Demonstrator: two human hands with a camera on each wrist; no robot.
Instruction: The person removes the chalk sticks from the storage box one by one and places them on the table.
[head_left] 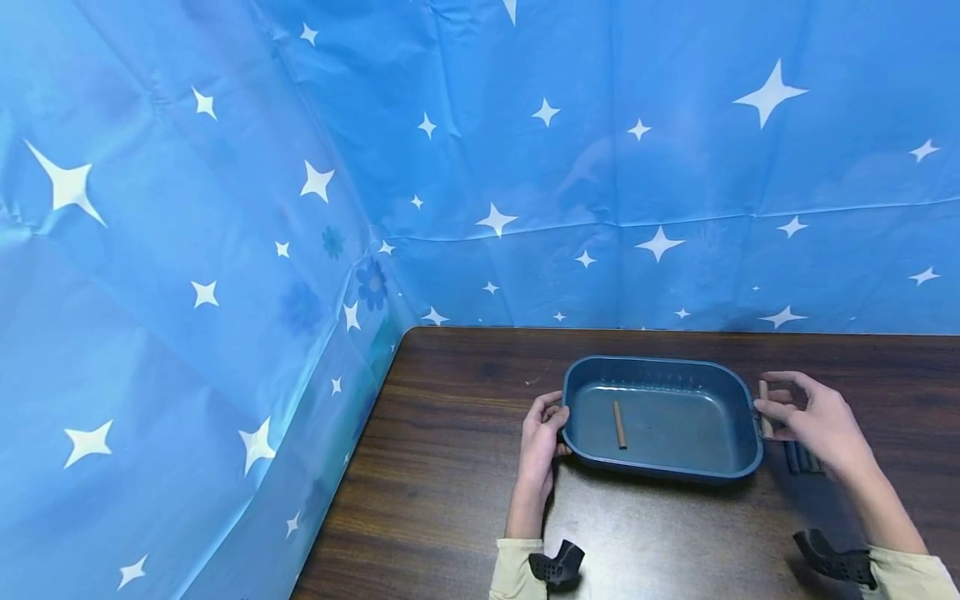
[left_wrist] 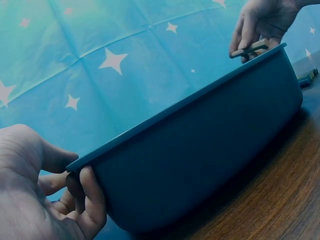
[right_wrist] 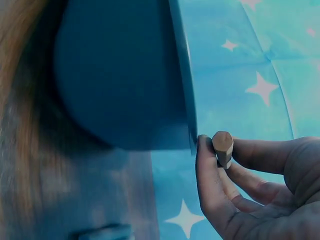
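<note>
A blue rectangular basin [head_left: 660,454] with rounded corners is over the wooden table. My left hand [head_left: 538,442] grips its left end, thumb over the rim and fingers curled below, as the left wrist view also shows. Inside the basin lies a short brown stick [head_left: 619,425]. At the opposite end, my right hand [head_left: 821,421] pinches a light wooden stick [right_wrist: 223,145] between thumb and fingers, right beside the basin's rim. The stick's six-sided end faces the right wrist camera.
A dark ribbed object [head_left: 802,458] lies on the table [head_left: 420,500] below my right hand, partly hidden by it. Blue cloth [head_left: 555,167] with white stars hangs along the table's back and left edges.
</note>
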